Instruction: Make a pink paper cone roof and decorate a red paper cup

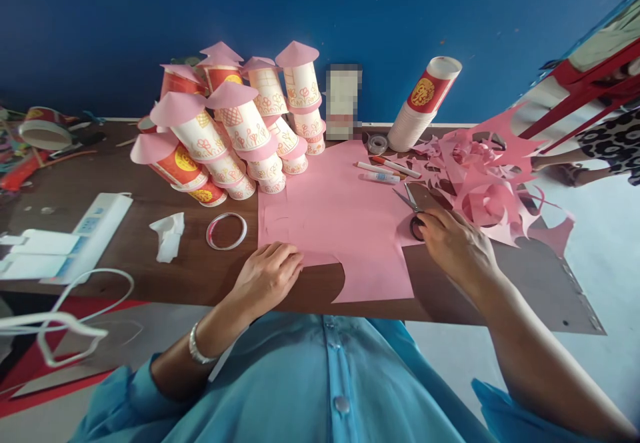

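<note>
A sheet of pink paper lies on the brown table, with a curved cut-out in its front edge. My left hand rests palm down on the paper's front left corner, fingers lying together. At the sheet's right side, my right hand has its fingers on the black handles of a pair of scissors. The scissors' blades are apart and point away from me. Beyond them lie several markers. Paper-cup towers with pink cone roofs and drawn flowers stand at the back left.
A roll of tape and crumpled tissue lie left of the paper. Farther left are a power strip and cables. Stacked cups lean at the back, beside pink scraps. Someone in patterned clothing is at right.
</note>
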Action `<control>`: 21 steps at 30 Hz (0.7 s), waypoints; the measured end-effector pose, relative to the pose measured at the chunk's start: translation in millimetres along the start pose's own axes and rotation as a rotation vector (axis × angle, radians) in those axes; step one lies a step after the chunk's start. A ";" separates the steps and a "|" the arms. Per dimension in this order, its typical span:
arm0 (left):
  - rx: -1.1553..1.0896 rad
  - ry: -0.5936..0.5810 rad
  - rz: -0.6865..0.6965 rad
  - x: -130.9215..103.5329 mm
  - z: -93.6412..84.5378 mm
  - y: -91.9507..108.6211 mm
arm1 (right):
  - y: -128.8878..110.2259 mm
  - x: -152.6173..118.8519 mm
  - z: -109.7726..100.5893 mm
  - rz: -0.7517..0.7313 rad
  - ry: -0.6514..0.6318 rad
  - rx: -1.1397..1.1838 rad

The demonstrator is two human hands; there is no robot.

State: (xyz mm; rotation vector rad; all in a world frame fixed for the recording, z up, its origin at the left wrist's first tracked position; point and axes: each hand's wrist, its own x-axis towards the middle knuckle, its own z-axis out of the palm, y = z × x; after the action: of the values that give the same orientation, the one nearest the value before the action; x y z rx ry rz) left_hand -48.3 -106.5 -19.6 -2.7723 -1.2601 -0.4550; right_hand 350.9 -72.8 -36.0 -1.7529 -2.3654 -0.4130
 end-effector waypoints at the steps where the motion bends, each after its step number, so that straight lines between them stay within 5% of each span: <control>1: -0.007 -0.005 0.002 -0.1 -0.4 0.3 | 0.0 -0.5 0.2 -0.003 0.003 -0.007; 8: -0.112 -0.005 -0.145 21.9 3.5 -23.0 | -0.5 0.2 0.1 0.016 -0.010 0.009; 15: -0.085 -0.212 -0.179 71.9 13.3 -57.5 | 2.0 3.0 -3.4 0.020 -0.002 0.016; 21: -0.130 -0.296 -0.192 84.0 8.9 -63.6 | 6.0 -4.1 -7.1 0.039 0.002 0.012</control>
State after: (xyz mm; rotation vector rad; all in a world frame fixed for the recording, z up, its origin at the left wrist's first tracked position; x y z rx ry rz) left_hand -41.4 -1.7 -7.7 -2.9219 -1.6232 -0.1419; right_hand 357.6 -77.2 -29.7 -1.7894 -2.3230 -0.3936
